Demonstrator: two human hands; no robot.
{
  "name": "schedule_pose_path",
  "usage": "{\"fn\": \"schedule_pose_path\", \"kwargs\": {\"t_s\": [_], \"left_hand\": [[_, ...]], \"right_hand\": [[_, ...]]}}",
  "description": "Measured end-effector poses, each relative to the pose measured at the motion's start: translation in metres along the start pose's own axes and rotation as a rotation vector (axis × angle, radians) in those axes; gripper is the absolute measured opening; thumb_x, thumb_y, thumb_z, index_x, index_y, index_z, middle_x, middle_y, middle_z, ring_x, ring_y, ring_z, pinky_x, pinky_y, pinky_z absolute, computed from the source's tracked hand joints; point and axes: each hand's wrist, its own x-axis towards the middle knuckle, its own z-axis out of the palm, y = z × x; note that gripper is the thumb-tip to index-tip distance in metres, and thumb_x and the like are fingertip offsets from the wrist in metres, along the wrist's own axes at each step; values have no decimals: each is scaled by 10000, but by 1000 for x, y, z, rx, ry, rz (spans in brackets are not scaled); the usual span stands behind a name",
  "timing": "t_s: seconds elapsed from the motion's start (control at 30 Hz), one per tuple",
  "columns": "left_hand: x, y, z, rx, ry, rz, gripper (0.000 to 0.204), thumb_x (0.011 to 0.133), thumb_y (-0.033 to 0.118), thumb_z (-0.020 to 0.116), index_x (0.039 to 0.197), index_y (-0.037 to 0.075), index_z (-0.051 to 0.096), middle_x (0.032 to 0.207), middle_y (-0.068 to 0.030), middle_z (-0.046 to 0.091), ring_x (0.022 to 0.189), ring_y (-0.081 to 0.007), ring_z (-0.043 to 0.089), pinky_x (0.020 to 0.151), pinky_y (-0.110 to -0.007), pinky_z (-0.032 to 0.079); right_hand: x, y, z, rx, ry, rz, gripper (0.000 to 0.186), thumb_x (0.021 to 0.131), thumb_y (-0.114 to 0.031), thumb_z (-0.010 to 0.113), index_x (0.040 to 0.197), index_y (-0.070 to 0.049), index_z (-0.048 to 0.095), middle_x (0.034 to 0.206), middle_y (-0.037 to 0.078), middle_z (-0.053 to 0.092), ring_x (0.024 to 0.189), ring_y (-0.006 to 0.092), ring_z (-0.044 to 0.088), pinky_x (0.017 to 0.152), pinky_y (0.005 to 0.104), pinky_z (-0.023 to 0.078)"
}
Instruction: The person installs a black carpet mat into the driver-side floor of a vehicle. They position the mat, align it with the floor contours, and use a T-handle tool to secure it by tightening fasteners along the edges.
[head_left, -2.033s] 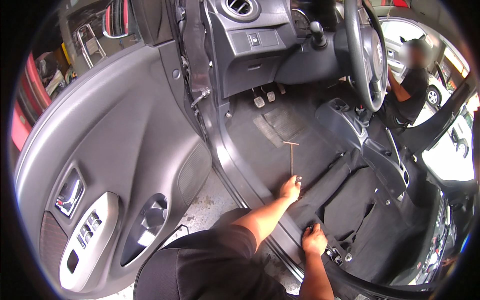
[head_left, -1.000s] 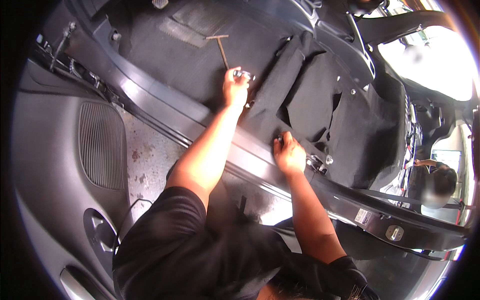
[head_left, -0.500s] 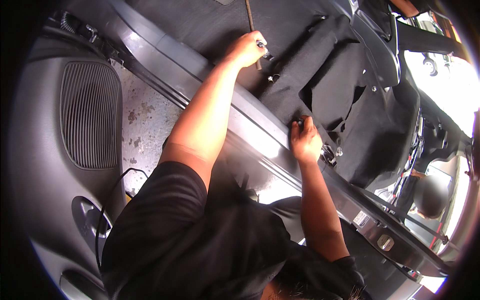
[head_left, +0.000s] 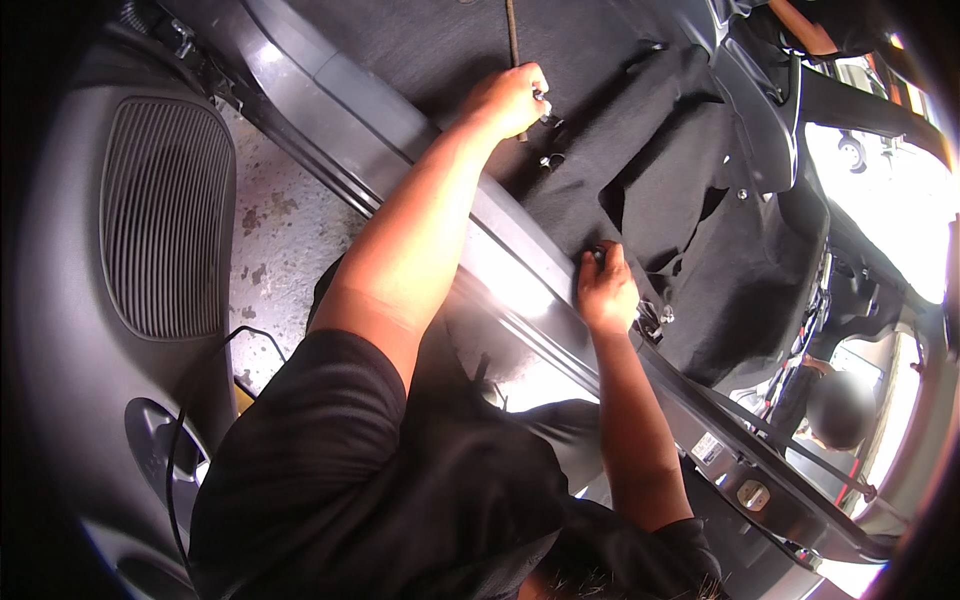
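My left hand (head_left: 514,100) is closed around a long, rusty metal rod (head_left: 512,30) and a small shiny metal piece (head_left: 544,104) over the black floor carpet (head_left: 400,45) of a car. A short end of the rod shows below my fingers. My right hand (head_left: 608,290) has its curled fingers on a small dark object near the inner edge of the door sill (head_left: 530,270), too hidden to name. Beside it is a metal bracket (head_left: 655,316). Folded, cut carpet (head_left: 670,160) lies between and beyond my hands.
The open door panel (head_left: 65,250) with its speaker grille (head_left: 165,220) is at left, above speckled ground (head_left: 265,240), with a black cable (head_left: 250,330). A centre console (head_left: 760,150) is beyond the carpet. A person's arm (head_left: 800,25) is at upper right; another person (head_left: 840,410) at right.
My view has tilted down from the dashboard to the sill and carpet. The rod's crossbar, visible earlier, is out of frame. Both hands keep their grips, with little movement in the last half second.
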Motion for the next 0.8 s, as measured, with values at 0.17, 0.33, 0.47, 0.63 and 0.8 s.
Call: {"fn": "schedule_pose_path", "kwargs": {"t_s": [0.17, 0.33, 0.47, 0.63, 0.8], "left_hand": [[15, -13, 11, -341, -86, 40, 279, 1025, 204, 759, 1225, 24, 683, 1017, -90, 763, 836, -133, 744, 720, -334, 594], [15, -13, -1, -626, -261, -91, 269, 1072, 254, 710, 1272, 77, 668, 1026, -30, 751, 746, -45, 620, 708, -249, 542], [13, -15, -5, -675, -311, -65, 278, 1081, 268, 698, 1290, 89, 655, 1022, -19, 737, 770, -43, 618, 774, -253, 541], [15, -17, -4, -752, -334, 54, 258, 1089, 238, 675, 1302, 96, 646, 1033, -11, 722, 796, -49, 620, 813, -273, 547], [23, -23, 8, -579, -226, 69, 259, 1062, 120, 673, 1318, 86, 653, 1071, -46, 731, 858, -85, 647, 847, -301, 558]], "right_hand": [[-1, -4, -3, -7, -7, -9, 350, 1033, -331, 623, 1281, -84, 612, 1202, 235, 746, 1124, 459, 705, 998, 538, 535], [0, -4, -6, 2, -2, -38, 353, 1035, -329, 621, 1275, -70, 609, 1196, 239, 745, 1127, 454, 705, 997, 536, 532], [0, -1, -6, 12, -3, -47, 349, 1035, -330, 622, 1264, -67, 610, 1182, 239, 744, 1115, 452, 707, 988, 538, 532], [-1, -1, -7, 18, 4, -48, 347, 1035, -333, 624, 1261, -70, 615, 1177, 235, 745, 1108, 445, 710, 984, 535, 534], [0, -1, -4, 19, 9, -67, 354, 1034, -337, 626, 1268, -71, 614, 1186, 229, 747, 1119, 440, 709, 991, 532, 533]]}}
